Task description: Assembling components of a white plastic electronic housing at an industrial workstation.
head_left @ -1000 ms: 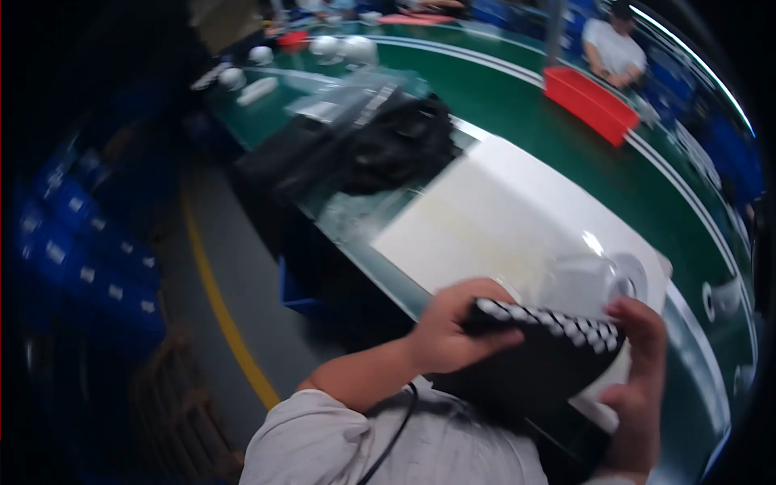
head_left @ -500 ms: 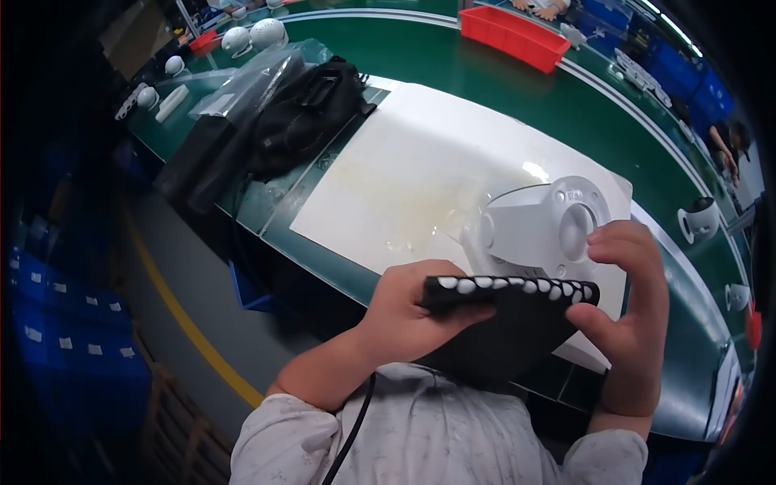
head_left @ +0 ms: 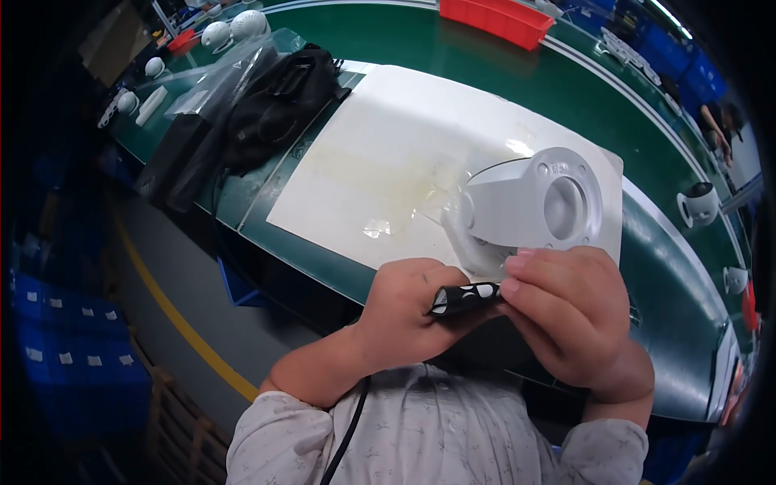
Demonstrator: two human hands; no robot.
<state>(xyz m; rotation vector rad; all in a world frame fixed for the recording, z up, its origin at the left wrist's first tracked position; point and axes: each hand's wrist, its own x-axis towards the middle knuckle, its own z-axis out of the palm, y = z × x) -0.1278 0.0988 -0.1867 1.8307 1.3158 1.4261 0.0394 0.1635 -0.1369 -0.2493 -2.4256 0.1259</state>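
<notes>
From my remote view, I saw the right hand (head_left: 570, 315) move in from the far end of the black spotted piece (head_left: 465, 301) to close near the left hand (head_left: 408, 311). The spotted edge, earlier stretched wide, showed only a short strip between them. My view had shifted too, cutting the red bin (head_left: 497, 22) at the top.

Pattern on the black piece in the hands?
White spots on the black piece, seen best in the head view.
</notes>
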